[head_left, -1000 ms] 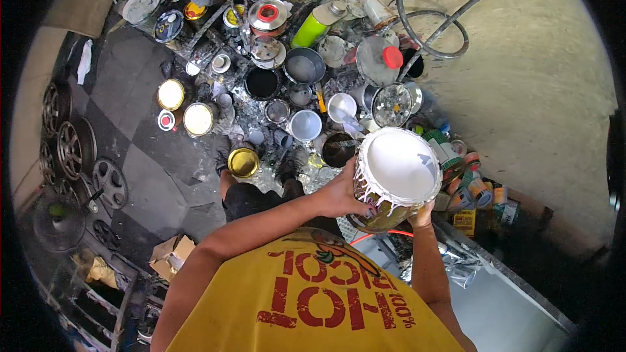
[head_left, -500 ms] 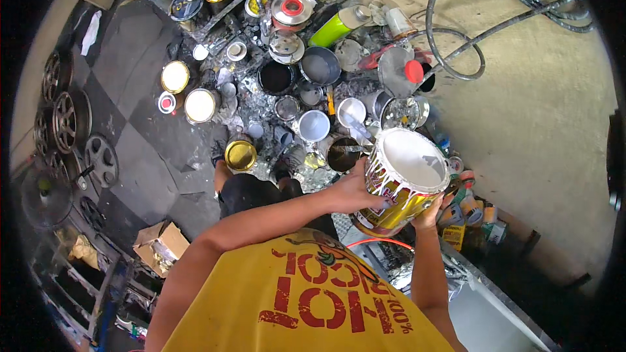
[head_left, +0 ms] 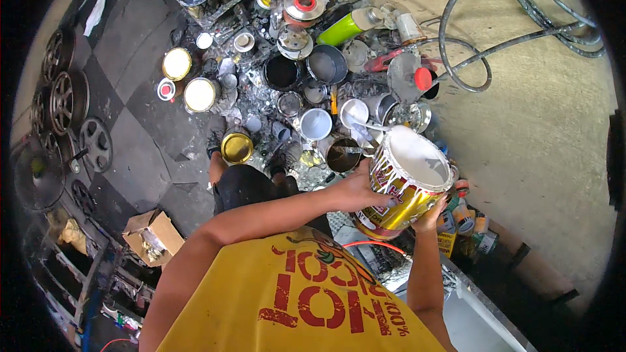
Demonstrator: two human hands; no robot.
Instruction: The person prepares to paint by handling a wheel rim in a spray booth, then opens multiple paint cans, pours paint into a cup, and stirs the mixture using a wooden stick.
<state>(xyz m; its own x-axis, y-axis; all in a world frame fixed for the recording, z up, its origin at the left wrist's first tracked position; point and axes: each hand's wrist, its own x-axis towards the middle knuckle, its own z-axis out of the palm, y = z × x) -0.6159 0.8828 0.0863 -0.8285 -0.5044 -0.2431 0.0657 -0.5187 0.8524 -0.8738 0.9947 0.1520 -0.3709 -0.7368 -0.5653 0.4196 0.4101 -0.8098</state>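
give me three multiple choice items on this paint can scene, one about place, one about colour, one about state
1. Where is the large paint can?
A. Flat on the floor among the small tins
B. Held up between the left hand and the right hand
C. On the cardboard box

2. What colour is the paint inside that can?
A. White
B. Green
C. Red

3. How does the can stand?
A. Upright and level
B. Upside down
C. Tilted, open mouth leaning away from the person

Answers:
1 B, the left hand grips its side and the right hand supports it from below, clear of the floor.
2 A, the open top shows white paint, with white drips down the gold wall.
3 C, the rim is slanted toward the dark open tin on the floor.
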